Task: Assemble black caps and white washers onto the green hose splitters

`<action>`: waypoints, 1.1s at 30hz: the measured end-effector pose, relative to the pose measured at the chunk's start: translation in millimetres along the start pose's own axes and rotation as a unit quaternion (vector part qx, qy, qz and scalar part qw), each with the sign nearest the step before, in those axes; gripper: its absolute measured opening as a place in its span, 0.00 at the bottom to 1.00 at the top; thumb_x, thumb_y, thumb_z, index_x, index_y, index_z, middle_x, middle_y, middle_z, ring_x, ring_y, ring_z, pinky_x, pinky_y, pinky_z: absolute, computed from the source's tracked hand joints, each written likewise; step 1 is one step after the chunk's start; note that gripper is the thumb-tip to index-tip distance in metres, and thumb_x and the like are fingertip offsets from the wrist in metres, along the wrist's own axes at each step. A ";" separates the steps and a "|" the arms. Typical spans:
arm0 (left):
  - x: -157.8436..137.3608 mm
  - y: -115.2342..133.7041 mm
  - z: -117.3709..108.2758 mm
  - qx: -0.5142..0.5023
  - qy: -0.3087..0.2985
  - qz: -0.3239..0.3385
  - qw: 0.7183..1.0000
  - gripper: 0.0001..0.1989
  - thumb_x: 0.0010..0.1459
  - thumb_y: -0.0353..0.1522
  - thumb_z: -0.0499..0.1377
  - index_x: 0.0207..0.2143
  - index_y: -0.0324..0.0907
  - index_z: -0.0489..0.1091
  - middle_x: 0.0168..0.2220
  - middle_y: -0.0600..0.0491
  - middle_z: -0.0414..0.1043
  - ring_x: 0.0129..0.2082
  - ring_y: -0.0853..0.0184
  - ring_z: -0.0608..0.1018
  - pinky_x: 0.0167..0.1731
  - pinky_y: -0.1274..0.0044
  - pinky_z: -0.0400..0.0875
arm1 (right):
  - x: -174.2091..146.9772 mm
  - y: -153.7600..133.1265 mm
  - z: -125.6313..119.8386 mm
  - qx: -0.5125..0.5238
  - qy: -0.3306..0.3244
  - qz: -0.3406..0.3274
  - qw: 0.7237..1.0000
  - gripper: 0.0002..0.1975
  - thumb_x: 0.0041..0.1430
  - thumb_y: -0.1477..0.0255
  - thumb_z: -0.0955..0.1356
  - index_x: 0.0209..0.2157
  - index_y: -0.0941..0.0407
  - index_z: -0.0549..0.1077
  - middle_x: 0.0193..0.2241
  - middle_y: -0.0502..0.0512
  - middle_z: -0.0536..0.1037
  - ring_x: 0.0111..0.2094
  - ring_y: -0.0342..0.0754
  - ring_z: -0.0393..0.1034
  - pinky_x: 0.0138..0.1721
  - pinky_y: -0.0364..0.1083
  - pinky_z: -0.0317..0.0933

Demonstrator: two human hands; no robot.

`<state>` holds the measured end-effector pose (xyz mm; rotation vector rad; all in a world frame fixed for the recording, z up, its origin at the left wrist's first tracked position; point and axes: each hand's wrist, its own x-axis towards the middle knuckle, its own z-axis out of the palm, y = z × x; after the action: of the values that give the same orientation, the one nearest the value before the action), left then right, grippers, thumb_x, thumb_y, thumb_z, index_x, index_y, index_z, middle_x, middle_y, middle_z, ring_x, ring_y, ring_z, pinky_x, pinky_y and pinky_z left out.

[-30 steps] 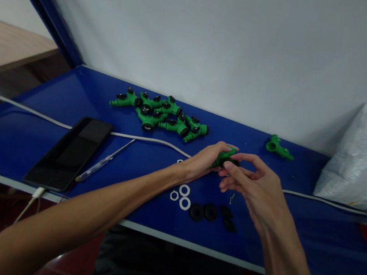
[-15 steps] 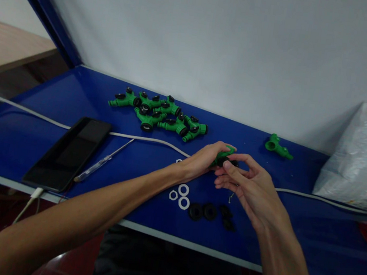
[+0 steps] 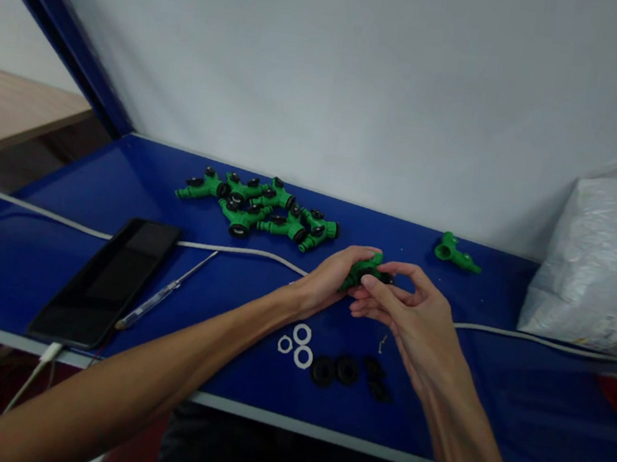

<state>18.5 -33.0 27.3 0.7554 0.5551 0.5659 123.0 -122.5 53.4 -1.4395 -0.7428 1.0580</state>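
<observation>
A green Y-shaped hose splitter is up off the table between my two hands. My left hand is closed around its body. With thumb and fingers, my right hand pinches a black ring at the splitter's side; part of the ring is hidden by the fingers. Below the hands lie white washers, black rings, small black pieces and small screws.
Several green splitters with black knobs are grouped at the back. Another green body lies farther right. A phone, a screwdriver and a white cable are on the blue table. A plastic-wrapped bundle stands at right.
The camera view has tilted up slightly, so the table sits lower. Both hands remain on the splitter, and more of its green body shows between them.
</observation>
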 end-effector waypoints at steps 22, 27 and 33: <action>-5.3 13.3 0.9 -0.098 -0.050 -0.033 0.993 0.11 0.47 0.25 0.60 0.36 0.38 0.67 0.40 0.45 0.78 0.21 0.79 0.62 0.19 0.85 0.54 | -33.8 67.7 -152.7 -0.592 0.115 -0.291 0.742 0.34 0.65 0.41 0.59 0.42 0.53 0.83 0.41 0.63 0.80 0.41 0.59 0.78 0.43 0.57 0.74; -3.9 13.7 0.4 -0.083 -0.043 -0.029 0.995 0.13 0.45 0.24 0.60 0.37 0.38 0.67 0.39 0.45 0.77 0.21 0.78 0.61 0.20 0.85 0.54 | -32.6 61.1 -147.5 -0.576 0.090 -0.299 0.756 0.30 0.69 0.46 0.58 0.38 0.53 0.80 0.37 0.60 0.82 0.38 0.55 0.79 0.43 0.55 0.75; -0.4 10.3 -2.0 -0.074 -0.059 -0.020 0.995 0.09 0.46 0.26 0.61 0.33 0.38 0.67 0.41 0.42 0.78 0.22 0.79 0.61 0.20 0.84 0.53 | -49.5 38.6 -150.1 -0.544 0.089 -0.210 0.808 0.24 0.64 0.46 0.63 0.39 0.52 0.76 0.33 0.57 0.84 0.31 0.55 0.82 0.35 0.51 0.76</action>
<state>14.1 -26.2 34.0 0.6313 0.4143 0.5155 235.4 -234.6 17.7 -2.1182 -1.5771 0.0495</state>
